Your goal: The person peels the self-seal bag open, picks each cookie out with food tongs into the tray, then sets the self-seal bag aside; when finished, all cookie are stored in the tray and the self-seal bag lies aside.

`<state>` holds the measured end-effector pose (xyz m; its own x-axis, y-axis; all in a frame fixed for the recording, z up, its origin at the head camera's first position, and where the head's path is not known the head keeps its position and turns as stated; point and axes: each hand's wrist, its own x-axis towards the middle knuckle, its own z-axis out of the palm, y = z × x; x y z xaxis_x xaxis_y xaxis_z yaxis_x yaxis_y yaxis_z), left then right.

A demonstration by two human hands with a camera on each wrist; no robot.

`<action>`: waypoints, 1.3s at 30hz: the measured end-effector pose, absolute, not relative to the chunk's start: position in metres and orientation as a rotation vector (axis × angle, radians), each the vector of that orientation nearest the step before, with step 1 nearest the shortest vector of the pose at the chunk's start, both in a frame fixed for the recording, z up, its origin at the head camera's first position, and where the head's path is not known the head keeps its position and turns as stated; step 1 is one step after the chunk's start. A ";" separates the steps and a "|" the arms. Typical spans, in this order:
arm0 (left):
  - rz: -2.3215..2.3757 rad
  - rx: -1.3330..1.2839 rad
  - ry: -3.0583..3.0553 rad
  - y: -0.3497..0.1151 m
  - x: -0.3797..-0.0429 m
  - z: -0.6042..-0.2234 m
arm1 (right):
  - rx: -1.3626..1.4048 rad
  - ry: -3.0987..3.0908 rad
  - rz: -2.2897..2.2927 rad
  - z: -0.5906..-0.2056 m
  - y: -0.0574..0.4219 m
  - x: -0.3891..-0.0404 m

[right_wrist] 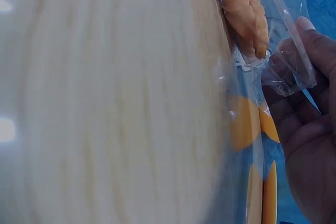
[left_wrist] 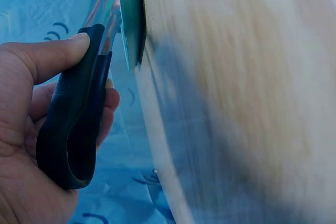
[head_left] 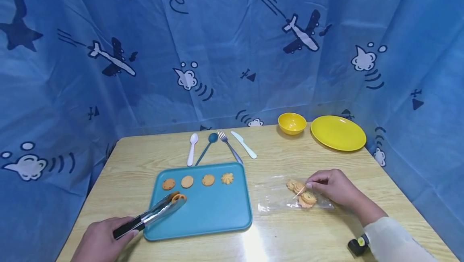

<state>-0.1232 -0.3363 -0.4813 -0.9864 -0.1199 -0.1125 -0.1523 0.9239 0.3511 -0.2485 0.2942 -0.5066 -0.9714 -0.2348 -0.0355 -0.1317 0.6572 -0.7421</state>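
Observation:
My left hand point(head_left: 105, 238) grips the black handles of metal tongs point(head_left: 156, 213), thumb on one side and fingers curled on the other in the left wrist view. Between the tong tips is a ring-shaped cookie point(head_left: 179, 198), over the left part of a blue-green tray point(head_left: 214, 217). A row of several cookies point(head_left: 187, 181) lies along the tray's far side. On the right, my right hand point(head_left: 331, 187) pinches the edge of a clear plastic bag point(head_left: 270, 201) with several cookies point(head_left: 307, 198) inside. The right wrist view shows the thumb against the bag's film point(right_wrist: 294, 66).
Behind the tray lie a white spoon point(head_left: 192, 149), a dark teal spoon point(head_left: 207, 147), a fork point(head_left: 230, 146) and a pale knife point(head_left: 244, 144). A yellow bowl point(head_left: 292, 123) and a yellow plate point(head_left: 338, 133) stand at the back right. A patterned blue curtain point(head_left: 224, 52) surrounds the table.

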 end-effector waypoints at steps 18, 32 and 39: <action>0.407 -0.246 2.940 -0.357 -0.122 -0.474 | -0.347 2.733 -1.229 -0.508 0.296 -0.248; 0.491 -0.192 2.974 -0.344 -0.130 -0.473 | -0.338 2.734 -1.232 -0.507 0.295 -0.247; 0.521 -0.218 2.956 -0.342 -0.129 -0.475 | -0.353 2.726 -1.240 -0.508 0.294 -0.247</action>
